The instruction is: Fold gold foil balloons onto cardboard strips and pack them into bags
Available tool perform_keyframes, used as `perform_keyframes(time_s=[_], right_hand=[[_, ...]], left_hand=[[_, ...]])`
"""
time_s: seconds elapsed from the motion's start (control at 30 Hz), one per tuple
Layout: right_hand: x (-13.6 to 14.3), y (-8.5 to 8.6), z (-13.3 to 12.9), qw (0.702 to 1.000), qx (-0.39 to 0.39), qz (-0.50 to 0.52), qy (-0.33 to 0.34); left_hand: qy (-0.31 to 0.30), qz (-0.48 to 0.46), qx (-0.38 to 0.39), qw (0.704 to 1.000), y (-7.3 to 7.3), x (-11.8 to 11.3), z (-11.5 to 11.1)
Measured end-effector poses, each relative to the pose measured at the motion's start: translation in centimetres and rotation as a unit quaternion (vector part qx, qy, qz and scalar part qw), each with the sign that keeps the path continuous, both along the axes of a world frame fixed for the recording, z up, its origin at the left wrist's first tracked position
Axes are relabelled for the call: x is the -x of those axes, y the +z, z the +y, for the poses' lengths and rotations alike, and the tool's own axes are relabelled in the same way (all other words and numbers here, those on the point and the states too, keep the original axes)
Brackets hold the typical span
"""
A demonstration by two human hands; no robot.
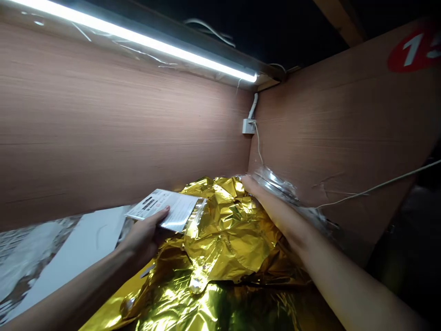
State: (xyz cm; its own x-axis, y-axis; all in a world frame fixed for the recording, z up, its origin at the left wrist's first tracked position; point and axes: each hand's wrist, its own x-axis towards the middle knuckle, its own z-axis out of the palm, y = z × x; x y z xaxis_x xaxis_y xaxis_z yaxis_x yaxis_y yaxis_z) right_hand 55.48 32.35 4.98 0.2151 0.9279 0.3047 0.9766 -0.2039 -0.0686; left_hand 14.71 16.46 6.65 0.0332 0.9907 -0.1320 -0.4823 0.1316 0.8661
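My left hand (146, 236) grips a flat white packet (165, 208) with printed text, its thumb on top and the other fingers underneath. The packet has a clear plastic edge on its right side and hovers over the left part of a crumpled gold foil sheet (230, 243). My right arm stretches across the foil to the far corner. There my right hand (247, 183) is at the foil's back edge, beside some clear plastic film (275, 184); its fingers are hidden, so what they hold cannot be seen.
Brown cardboard walls (138, 138) meet at a corner with a white socket box (248, 126) and cable. A lit tube lamp (155, 45) runs above. At left lie a white board (82, 248) and plastic-wrapped items (27, 257). A thin cord (379, 185) crosses the right side.
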Motion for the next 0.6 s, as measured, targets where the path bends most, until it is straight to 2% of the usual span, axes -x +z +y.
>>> perform_keyframes(time_s=[0.1,0.2,0.27,0.33,0.37,0.4,0.43,0.47,0.5,0.53,0.6], right_hand=[[0.9,0.7,-1.3,0.998,-0.047,0.003,0.048],[2.4,2.3,-2.9,0.987,-0.128,0.028,0.092],[4.0,3.9,-4.3,0.973,-0.193,0.051,0.113],[6.4,5.5,-6.3,0.945,-0.276,0.110,0.140],[8.0,6.2,-7.5,0.918,-0.318,0.167,0.168],[9.7,6.8,-9.1,0.866,-0.366,0.267,0.213],[11.6,7.2,-10.8,0.798,-0.383,0.374,0.276],[13.5,7.4,-12.8,0.732,-0.370,0.458,0.342],[15.4,7.4,-15.0,0.683,-0.341,0.509,0.398],[17.3,7.3,-17.2,0.648,-0.311,0.540,0.438],[20.4,6.5,-21.5,0.603,-0.264,0.580,0.480]], left_hand=[[0.009,-0.008,-0.006,1.000,0.2,0.8,-0.8],[0.012,-0.011,-0.010,1.000,0.1,2.3,-1.9],[0.008,-0.011,-0.011,1.000,-0.1,3.7,-2.8],[0.000,-0.014,-0.018,1.000,-0.2,5.2,-3.9],[0.000,-0.016,-0.024,1.000,-0.3,6.0,-4.5],[0.002,-0.017,-0.032,0.999,-0.5,6.7,-5.2],[0.009,-0.019,-0.043,0.999,-0.7,7.5,-5.9],[0.016,-0.018,-0.053,0.998,-0.9,8.2,-6.6],[0.021,-0.016,-0.062,0.998,-1.2,8.8,-7.4],[0.022,-0.017,-0.072,0.997,-1.5,9.4,-8.1],[0.013,-0.023,-0.088,0.996,-2.1,10.3,-9.6]])
